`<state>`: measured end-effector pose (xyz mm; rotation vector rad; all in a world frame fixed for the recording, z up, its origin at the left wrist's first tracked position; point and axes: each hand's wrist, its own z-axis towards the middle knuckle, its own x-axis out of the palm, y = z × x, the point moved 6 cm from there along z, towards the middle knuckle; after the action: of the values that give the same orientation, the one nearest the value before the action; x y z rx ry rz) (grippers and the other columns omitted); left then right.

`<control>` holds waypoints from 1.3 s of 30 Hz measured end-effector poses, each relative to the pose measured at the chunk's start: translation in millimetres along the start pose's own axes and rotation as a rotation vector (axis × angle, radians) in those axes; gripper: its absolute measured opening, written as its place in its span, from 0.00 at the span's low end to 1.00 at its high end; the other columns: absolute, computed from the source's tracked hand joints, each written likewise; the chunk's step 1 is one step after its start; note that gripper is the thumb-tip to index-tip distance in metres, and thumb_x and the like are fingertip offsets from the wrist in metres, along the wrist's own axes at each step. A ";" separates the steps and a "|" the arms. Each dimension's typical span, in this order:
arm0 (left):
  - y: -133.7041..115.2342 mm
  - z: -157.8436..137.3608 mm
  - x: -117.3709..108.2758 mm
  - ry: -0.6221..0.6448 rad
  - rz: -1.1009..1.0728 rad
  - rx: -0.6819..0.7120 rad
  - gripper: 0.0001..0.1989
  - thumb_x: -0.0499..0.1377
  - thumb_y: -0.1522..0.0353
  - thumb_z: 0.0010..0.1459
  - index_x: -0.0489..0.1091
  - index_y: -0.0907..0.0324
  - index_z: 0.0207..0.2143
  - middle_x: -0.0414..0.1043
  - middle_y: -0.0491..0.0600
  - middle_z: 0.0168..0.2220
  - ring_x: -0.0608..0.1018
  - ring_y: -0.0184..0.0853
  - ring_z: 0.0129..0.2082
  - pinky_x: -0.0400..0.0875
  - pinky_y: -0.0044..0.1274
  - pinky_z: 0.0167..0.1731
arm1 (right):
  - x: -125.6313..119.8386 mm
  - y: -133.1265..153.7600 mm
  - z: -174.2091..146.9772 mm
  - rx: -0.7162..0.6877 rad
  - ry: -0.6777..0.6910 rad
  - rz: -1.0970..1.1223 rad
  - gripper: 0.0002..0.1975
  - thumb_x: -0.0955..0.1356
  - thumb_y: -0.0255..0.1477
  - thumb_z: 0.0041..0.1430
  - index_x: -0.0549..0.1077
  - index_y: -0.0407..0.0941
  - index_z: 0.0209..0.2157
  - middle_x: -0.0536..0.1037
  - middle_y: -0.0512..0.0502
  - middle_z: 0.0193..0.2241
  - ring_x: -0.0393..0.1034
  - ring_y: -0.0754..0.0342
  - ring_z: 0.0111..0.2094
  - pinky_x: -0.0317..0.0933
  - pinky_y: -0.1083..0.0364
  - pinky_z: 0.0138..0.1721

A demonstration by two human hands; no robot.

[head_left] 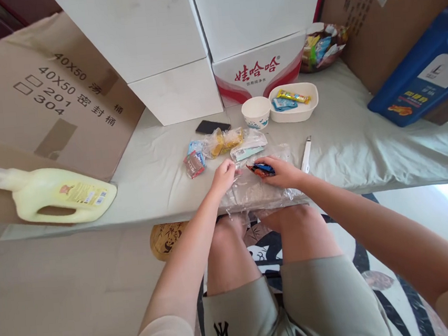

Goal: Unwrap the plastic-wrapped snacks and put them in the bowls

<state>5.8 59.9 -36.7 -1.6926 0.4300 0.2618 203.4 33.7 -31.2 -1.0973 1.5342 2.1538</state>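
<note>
My left hand pinches the edge of a clear plastic bag that lies crumpled at the cloth's front edge. In my right hand is a small dark blue and red-brown snack packet, held over the bag. Just beyond my hands lie a red packet, a blue packet, yellow-wrapped snacks and a white and pale green packet. A white utility knife rests to the right of my right hand.
Behind are a black phone, a paper cup and a white tub holding blue and yellow packets. A yellow jug lies left; a blue jug leans right. Cardboard boxes and a bowl of snacks stand around.
</note>
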 end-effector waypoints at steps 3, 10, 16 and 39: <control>0.2 -3.8 -2.7 -0.064 0.366 0.210 0.08 0.51 0.68 0.62 0.63 0.55 0.29 0.72 0.44 0.23 0.76 0.35 0.28 0.64 0.25 0.32 | -4.9 -5.4 4.6 0.001 -0.033 0.055 0.26 0.70 0.28 0.54 0.71 0.48 0.56 0.77 0.40 0.51 0.72 0.44 0.55 0.65 0.43 0.58; 5.6 -14.3 2.5 -0.122 0.670 0.336 0.09 0.49 0.66 0.65 0.68 0.54 0.34 0.75 0.49 0.29 0.77 0.38 0.29 0.60 0.26 0.31 | -38.2 -4.2 -16.5 0.040 -0.219 -0.114 0.20 0.66 0.36 0.61 0.75 0.47 0.54 0.78 0.40 0.45 0.76 0.45 0.44 0.71 0.47 0.47; 5.7 -11.6 -0.2 -0.101 0.632 0.349 0.10 0.48 0.65 0.65 0.67 0.53 0.33 0.73 0.47 0.25 0.76 0.37 0.27 0.60 0.25 0.30 | -108.6 -24.5 -8.2 0.153 -0.379 -0.120 0.19 0.65 0.39 0.62 0.76 0.45 0.49 0.81 0.44 0.34 0.74 0.48 0.32 0.69 0.50 0.34; 1.8 16.3 -23.1 -0.061 0.426 0.302 0.07 0.54 0.66 0.60 0.68 0.57 0.29 0.69 0.43 0.23 0.71 0.32 0.25 0.62 0.23 0.30 | 23.0 9.2 -33.6 -0.134 0.070 -0.379 0.32 0.66 0.33 0.61 0.63 0.45 0.67 0.61 0.37 0.69 0.55 0.35 0.68 0.51 0.34 0.66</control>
<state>-14.7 78.8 -31.6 -1.2831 0.7459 0.5308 196.4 -4.6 -46.2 -1.3920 1.1079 1.9935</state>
